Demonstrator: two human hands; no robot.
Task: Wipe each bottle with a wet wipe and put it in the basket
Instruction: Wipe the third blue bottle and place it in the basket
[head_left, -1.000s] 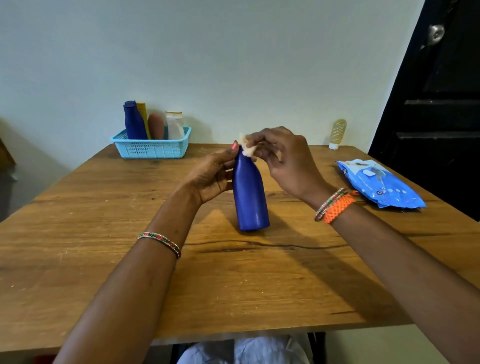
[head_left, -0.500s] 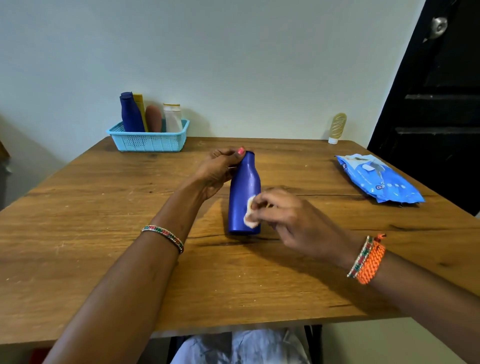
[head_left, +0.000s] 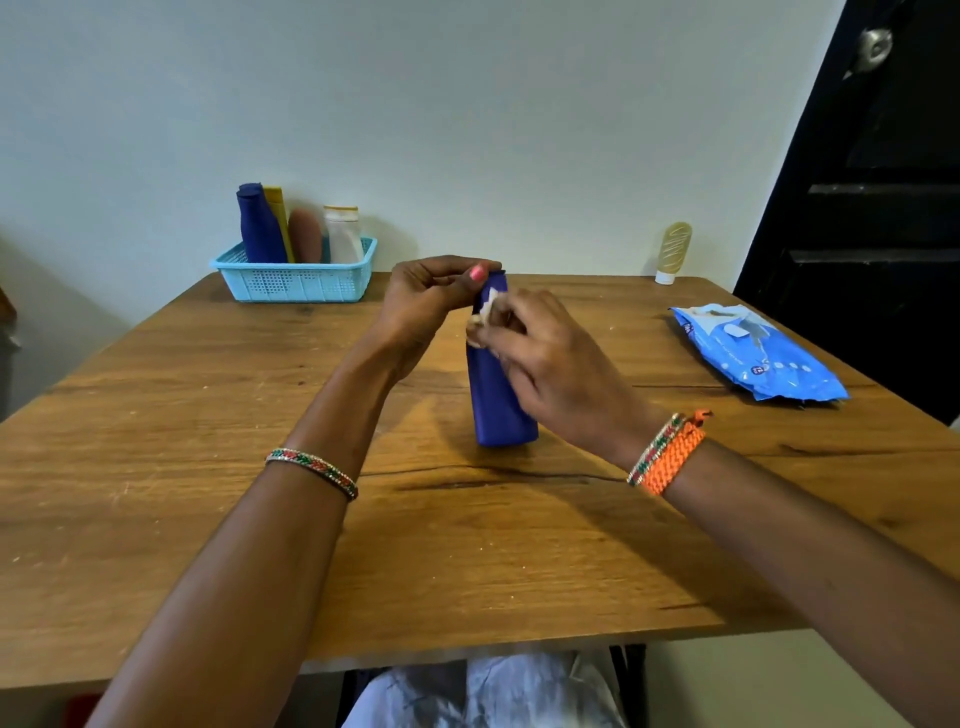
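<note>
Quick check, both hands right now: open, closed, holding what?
Left hand: closed on the top of the blue bottle, steadying it.
Right hand: closed on a wet wipe pressed to the bottle.

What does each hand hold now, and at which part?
The left hand holds the blue bottle at its top. The right hand pinches a wet wipe against the bottle's neck.

Both hands closed at mid-reach, forearms converging.

Left hand (head_left: 426, 301): fingers curled, thumb and fingertips pinching the bottle (head_left: 498, 395) top. Right hand (head_left: 550, 364): fingers bunched on a wipe (head_left: 485, 314), pressed to the bottle just below the left fingertips. Bracelets on both wrists.
</note>
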